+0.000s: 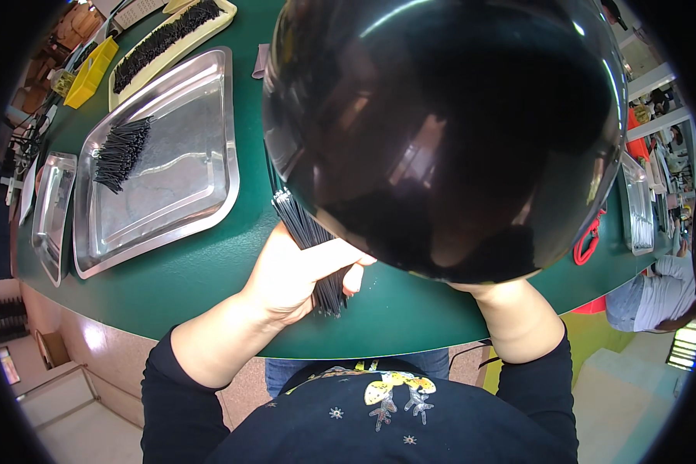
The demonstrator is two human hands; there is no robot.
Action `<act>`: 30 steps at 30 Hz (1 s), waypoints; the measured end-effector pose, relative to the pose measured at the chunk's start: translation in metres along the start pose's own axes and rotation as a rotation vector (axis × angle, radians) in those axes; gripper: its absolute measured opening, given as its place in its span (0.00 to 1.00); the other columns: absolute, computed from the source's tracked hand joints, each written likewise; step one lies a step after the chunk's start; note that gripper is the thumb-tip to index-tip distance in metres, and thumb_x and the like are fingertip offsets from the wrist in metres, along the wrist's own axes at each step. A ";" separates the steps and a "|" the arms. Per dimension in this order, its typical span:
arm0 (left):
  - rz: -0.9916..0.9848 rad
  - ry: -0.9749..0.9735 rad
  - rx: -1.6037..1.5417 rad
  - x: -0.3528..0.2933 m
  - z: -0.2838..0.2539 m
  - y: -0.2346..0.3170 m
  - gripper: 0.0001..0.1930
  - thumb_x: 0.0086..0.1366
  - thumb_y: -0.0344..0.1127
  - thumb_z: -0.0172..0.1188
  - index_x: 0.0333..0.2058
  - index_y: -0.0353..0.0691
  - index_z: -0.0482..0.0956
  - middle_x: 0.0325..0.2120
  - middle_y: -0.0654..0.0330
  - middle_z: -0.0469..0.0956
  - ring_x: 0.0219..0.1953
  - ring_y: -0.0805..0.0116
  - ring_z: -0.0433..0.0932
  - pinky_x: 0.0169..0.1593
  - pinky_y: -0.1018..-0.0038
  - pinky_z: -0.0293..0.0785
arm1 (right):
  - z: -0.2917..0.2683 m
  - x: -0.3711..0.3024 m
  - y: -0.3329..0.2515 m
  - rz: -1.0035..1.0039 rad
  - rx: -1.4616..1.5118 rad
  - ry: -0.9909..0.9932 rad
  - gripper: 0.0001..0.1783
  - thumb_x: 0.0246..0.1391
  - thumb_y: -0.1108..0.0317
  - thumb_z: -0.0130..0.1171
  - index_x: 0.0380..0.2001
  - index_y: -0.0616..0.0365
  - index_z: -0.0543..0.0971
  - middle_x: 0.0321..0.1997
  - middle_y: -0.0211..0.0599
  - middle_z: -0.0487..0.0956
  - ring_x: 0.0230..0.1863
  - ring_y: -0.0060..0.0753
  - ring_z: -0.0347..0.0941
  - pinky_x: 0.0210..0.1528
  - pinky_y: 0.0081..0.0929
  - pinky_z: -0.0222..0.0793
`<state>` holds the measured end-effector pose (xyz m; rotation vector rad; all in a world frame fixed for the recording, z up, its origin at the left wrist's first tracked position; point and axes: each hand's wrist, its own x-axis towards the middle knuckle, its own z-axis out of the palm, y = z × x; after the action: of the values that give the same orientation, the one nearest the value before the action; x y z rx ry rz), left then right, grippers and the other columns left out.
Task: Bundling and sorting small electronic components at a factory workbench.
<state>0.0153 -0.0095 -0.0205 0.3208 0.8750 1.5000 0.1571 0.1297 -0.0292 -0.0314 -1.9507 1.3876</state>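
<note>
My left hand (298, 274) is closed around a bundle of thin black rods (308, 228) with pale, shiny tips at the upper end. The lower ends of the bundle stick out below my fingers, just over the green table. A large glossy black dome (441, 139) fills the upper middle and right of the view. It covers most of my right hand (475, 288); only the wrist and a bit of the hand show below its rim, so the fingers are hidden.
Left on the green table (185, 271) stands a metal tray (185, 170) with a pile of similar black pieces (122, 155). Behind it is a cream tray (201, 39) full of black pieces. Narrow trays stand at both sides. A red-handled tool (588, 246) lies right of the dome.
</note>
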 end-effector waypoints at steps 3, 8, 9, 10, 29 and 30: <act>-0.079 -0.048 -0.078 0.000 0.000 0.000 0.04 0.51 0.23 0.56 0.23 0.27 0.76 0.16 0.52 0.74 0.18 0.67 0.74 0.24 0.77 0.72 | 0.018 -0.007 0.003 0.068 0.483 0.280 0.30 0.39 0.80 0.58 0.49 0.69 0.62 0.48 0.44 0.68 0.47 0.34 0.67 0.48 0.28 0.64; -0.309 -0.231 -0.401 0.000 -0.007 -0.001 0.06 0.54 0.24 0.54 0.28 0.26 0.75 0.18 0.52 0.75 0.19 0.66 0.75 0.25 0.76 0.73 | 0.006 -0.005 -0.008 0.481 0.416 -0.070 0.19 0.35 0.78 0.63 0.36 0.65 0.74 0.38 0.39 0.75 0.39 0.30 0.71 0.43 0.25 0.67; -0.311 -0.234 -0.402 -0.001 -0.006 -0.001 0.06 0.54 0.24 0.54 0.28 0.26 0.75 0.18 0.52 0.75 0.19 0.66 0.75 0.25 0.76 0.73 | 0.005 -0.011 -0.004 0.425 0.359 -0.097 0.19 0.35 0.77 0.63 0.37 0.65 0.74 0.38 0.39 0.75 0.39 0.30 0.71 0.43 0.25 0.67; -0.347 -0.203 -0.367 -0.002 -0.005 -0.001 0.06 0.55 0.24 0.54 0.28 0.26 0.75 0.19 0.51 0.75 0.21 0.66 0.76 0.27 0.76 0.74 | 0.004 -0.016 -0.001 0.371 0.301 -0.125 0.20 0.36 0.77 0.63 0.37 0.65 0.74 0.38 0.39 0.75 0.39 0.30 0.71 0.43 0.25 0.67; -0.182 -0.125 -0.038 -0.001 -0.001 -0.002 0.07 0.53 0.26 0.56 0.28 0.25 0.76 0.22 0.48 0.77 0.25 0.63 0.78 0.34 0.74 0.77 | 0.014 -0.008 -0.004 0.267 0.008 -0.028 0.16 0.38 0.76 0.60 0.36 0.62 0.74 0.38 0.39 0.75 0.39 0.31 0.72 0.42 0.24 0.67; -0.185 -0.134 -0.069 -0.001 0.000 -0.002 0.07 0.53 0.26 0.56 0.28 0.26 0.76 0.22 0.48 0.77 0.25 0.63 0.78 0.34 0.74 0.77 | 0.013 -0.008 -0.003 0.253 -0.013 -0.051 0.16 0.38 0.76 0.59 0.36 0.62 0.74 0.38 0.39 0.75 0.39 0.31 0.72 0.42 0.24 0.67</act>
<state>0.0164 -0.0110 -0.0214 0.2783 0.7248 1.3186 0.1566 0.1146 -0.0330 -0.2594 -2.0526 1.5498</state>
